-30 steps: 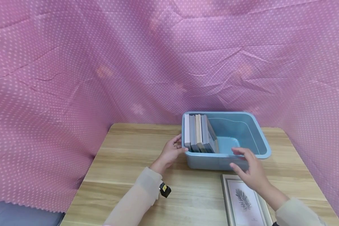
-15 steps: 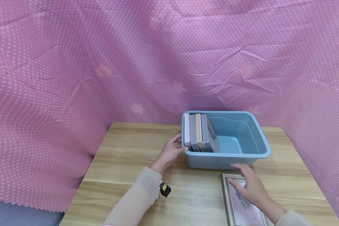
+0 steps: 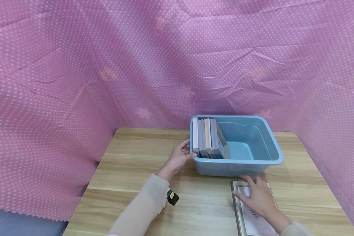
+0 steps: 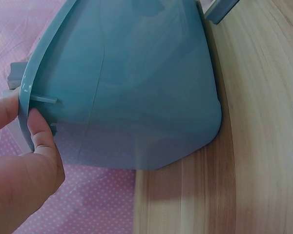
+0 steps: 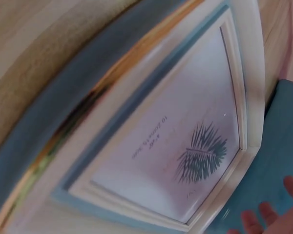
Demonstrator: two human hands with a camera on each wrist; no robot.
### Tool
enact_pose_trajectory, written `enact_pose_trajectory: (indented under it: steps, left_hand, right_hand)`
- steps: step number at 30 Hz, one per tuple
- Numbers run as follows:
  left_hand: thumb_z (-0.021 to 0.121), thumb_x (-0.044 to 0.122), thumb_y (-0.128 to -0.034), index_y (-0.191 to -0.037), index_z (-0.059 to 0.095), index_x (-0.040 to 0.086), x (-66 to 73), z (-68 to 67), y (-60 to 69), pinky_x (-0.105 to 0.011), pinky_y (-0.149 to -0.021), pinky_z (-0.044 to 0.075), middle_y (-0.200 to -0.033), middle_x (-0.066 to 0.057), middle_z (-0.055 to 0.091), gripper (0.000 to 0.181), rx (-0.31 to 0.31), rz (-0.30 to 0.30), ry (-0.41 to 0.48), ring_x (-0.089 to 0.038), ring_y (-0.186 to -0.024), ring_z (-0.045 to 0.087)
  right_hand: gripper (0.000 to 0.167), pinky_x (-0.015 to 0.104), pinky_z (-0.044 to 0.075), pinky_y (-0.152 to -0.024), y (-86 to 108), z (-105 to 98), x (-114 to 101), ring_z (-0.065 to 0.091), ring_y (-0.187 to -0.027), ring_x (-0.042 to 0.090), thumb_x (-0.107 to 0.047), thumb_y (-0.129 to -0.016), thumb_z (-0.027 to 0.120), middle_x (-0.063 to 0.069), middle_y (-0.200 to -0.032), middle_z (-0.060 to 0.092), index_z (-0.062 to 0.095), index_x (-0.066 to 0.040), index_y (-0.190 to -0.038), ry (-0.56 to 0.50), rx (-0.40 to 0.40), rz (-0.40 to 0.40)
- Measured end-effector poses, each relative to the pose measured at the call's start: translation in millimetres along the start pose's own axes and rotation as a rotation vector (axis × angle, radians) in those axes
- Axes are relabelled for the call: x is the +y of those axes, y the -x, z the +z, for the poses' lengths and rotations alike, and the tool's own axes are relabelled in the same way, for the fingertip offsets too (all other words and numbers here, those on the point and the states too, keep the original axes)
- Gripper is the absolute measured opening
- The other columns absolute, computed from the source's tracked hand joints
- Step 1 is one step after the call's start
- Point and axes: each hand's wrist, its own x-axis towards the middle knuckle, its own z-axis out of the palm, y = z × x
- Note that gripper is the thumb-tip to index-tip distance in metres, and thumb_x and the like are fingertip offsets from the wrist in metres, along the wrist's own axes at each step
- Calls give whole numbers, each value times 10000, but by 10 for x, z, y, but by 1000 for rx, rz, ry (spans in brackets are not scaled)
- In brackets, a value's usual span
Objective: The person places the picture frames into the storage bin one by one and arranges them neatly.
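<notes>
A light-blue plastic bin (image 3: pixel 233 168) stands toward the back of the table. My left hand (image 3: pixel 177 160) pinches its left rim, thumb and finger on either side of the lip in the left wrist view. Inside, several thin picture frames (image 3: pixel 206 137) stand on edge against the left wall. In front of the bin lies a picture frame (image 3: pixel 255 226) with a feathery leaf print. Over its far part is my right hand (image 3: pixel 261 198), fingers spread and gripping nothing; contact cannot be told. The right wrist view shows layered edges below this frame (image 5: pixel 180 156), so more than one may lie there.
The wood-grain table (image 3: pixel 135 170) has rounded back corners. Pink dotted cloth (image 3: pixel 165 65) hangs behind and along both sides. A small black device (image 3: pixel 172 198) is at the left wrist. Grey-blue fabric (image 3: pixel 23 223) shows at the lower left.
My right hand has moved from above the bin's front rim down toward me, over the far part of the lying picture frame. The left hand stays on the bin's rim.
</notes>
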Motion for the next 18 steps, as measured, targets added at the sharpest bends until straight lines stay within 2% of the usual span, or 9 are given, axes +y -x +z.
enact_pose_trajectory:
  steps: [6, 12, 15, 18]
  left_hand:
    - [688, -37, -824, -1435, 402, 63, 3, 6, -5, -276, -881, 512, -1225, -139, 464, 682, -6, 9, 4, -253, -1045, 566]
    - [688, -35, -826, -1442, 388, 60, -13, 0, -45, -282, -895, 506, -1238, -156, 458, 692, -14, 4, 20, -301, -1089, 547]
    - [683, -50, -824, -1446, 368, 30, -11, -5, -63, -289, -898, 507, -1238, -171, 456, 701, -23, 0, 25, -334, -1109, 534]
    - [675, -68, -821, -1442, 353, -6, -3, -6, -76, -299, -897, 509, -1234, -192, 457, 702, -33, -3, 21, -356, -1115, 525]
  right_hand:
    - [872, 647, 389, -692, 15, 51, 18, 415, -1033, 527, -750, -706, 611, 313, -1188, 411, 511, -105, -1285, 78, -76, 141]
    - [1069, 763, 319, -738, -13, 60, 22, 268, -1131, 640, -862, -643, 521, 452, -1293, 236, 427, -73, -1357, 118, -188, 312]
    - [1171, 814, 262, -753, -52, 71, 12, 186, -1150, 672, -900, -602, 496, 496, -1302, 133, 362, -54, -1400, 117, -262, 399]
    - [1246, 846, 203, -781, -96, 94, 6, 130, -1149, 708, -926, -561, 486, 526, -1293, 76, 324, -39, -1421, 124, -299, 468]
